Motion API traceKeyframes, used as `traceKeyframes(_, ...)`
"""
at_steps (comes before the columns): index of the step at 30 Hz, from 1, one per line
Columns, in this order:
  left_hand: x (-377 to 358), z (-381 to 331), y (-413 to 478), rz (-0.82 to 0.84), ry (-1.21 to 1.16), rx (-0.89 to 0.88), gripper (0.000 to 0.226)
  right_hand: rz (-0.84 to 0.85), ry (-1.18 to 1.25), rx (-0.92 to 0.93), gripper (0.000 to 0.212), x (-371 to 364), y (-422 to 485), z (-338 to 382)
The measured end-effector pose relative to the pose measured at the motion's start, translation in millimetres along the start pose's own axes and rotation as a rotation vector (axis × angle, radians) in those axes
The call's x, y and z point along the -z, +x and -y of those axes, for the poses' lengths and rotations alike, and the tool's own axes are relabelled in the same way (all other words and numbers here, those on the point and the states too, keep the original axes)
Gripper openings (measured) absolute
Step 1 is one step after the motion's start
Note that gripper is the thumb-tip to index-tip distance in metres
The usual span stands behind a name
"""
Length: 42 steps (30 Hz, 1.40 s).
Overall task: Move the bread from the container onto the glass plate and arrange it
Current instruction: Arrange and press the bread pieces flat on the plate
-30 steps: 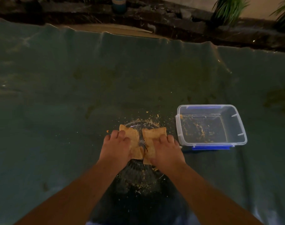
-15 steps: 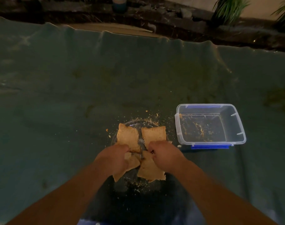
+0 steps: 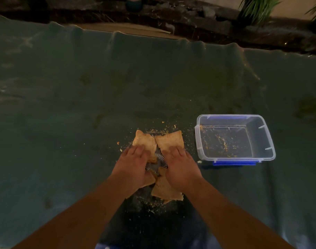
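**Four bread slices on the glass plate, both hands flat on top**

Seen on a dark green cloth: glass plate near bottom centre, mostly hidden under bread, only its ribbed clear middle showing between the hands. Four slices spread around that middle. Far-left slice at 11 o'clock of the plate, far-right slice at 1 o'clock, their inner edges almost touching. Near-right slice at 5 o'clock, overhanging the rim; near-left slice at 7 o'clock, largely covered.

Left hand laid palm down, fingers outstretched and loose, tips resting on the far-left slice, heel over the near-left one. Right hand likewise flat, fingers extended onto the far-right slice, heel over the near-right one. Nothing gripped by either; pressing or merely resting, cannot tell.

Clear plastic container with blue clips at 3 o'clock of the plate, just apart from it, holding only crumbs. More crumbs scattered on the cloth around the plate, thickest at 12 and 6 o'clock.
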<state>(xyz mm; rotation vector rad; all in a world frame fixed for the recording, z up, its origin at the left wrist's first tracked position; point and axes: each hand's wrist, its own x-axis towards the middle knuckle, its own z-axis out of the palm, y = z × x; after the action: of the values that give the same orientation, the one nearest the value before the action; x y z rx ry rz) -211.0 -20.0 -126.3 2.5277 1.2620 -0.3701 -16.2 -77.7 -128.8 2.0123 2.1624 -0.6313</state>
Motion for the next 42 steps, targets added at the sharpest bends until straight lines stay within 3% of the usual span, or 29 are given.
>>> traceKeyframes(4, -8.5, 1.9, -23.5, -0.167, 0.015, -0.065, 0.052, -0.124, -0.044, 0.100, 0.047, -7.4, -22.6, 4.1)
traceKeyframes(9, -32.4, 7.3, -39.2, -0.101, 0.074, -0.079, 0.055, 0.031, -0.069, 0.187, 0.073, -29.2, -46.4, -8.3)
traceKeyframes(15, -40.4, 13.3, -27.6, -0.033, 0.152, -0.185, 0.048, 0.083, -0.139, 0.231, 0.063, -17.0, -29.7, -31.4)
traceKeyframes(19, -36.8, 17.7, -23.9, -0.133, 0.129, -0.285, 0.054, 0.005, -0.121, 0.258, 0.064, -12.3, -29.8, -26.3)
traceKeyframes(23, -18.2, 20.3, -0.5, -0.106, 0.168, -0.285, 0.075, -0.036, -0.124, 0.192, 0.074, -11.7, -9.7, -18.2)
traceKeyframes(28, -27.4, 20.5, 7.2, 0.052, 0.181, -0.172, 0.076, -0.021, -0.115, 0.102, 0.076, -27.8, -1.8, -10.8)
traceKeyframes(33, -41.8, 4.3, -0.1, -0.003, 0.094, -0.035, 0.072, -0.084, -0.029, 0.018, 0.072, -43.1, -6.8, 0.0)
traceKeyframes(37, -40.6, 4.7, -0.8, -0.012, 0.099, -0.036, 0.073, -0.072, -0.036, 0.009, 0.072, -43.0, -7.4, -0.6)
traceKeyframes(42, -33.0, 12.3, -6.4, -0.118, -0.066, -0.045, 0.085, -0.086, 0.016, -0.011, 0.081, -33.6, -11.9, 1.2)
